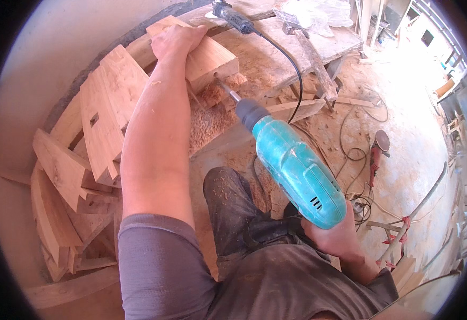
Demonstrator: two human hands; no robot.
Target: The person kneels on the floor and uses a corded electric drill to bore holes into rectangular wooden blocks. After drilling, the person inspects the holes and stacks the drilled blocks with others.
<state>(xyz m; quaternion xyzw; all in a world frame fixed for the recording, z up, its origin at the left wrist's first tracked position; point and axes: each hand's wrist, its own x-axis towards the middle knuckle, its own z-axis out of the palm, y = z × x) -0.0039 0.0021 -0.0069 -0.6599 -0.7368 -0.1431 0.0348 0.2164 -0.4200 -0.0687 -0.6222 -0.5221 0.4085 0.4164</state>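
- Teal plastic body on the corded drill [297, 170], right hand [337, 234] clamped round its grip down by the person's lap, cord trailing off toward the bench [276, 58].
- The drill bit [224, 88] is angled up and left, tip right at the end face of the wood block [209, 58]. Can't tell if it's actually in the wood or just touching.
- Left hand [175, 40] is closed over the top of that block, fingers wrapped over the far edge, pinning it down on the bench.
- Sawdust pile [206, 125] sits just below the block, loads of it, spilling over the bench edge.
- Stack of notched wooden pieces [105, 114] lies to the left, beside the forearm, more curved offcuts below those.
- A second power tool [233, 17] lies on the bench behind the block; an angle grinder [377, 152] is on the floor to the right among loose cables.
- What I'd worry about: block is only held by hand, no clamp in sight. If the bit grabs, the block could twist out or the drill could kick, and that holding hand isn't far from the bit line.
- Drill's held one-handed at a slant too, so the bit could wander or snap.
- Cord runs close to the work, snag risk.
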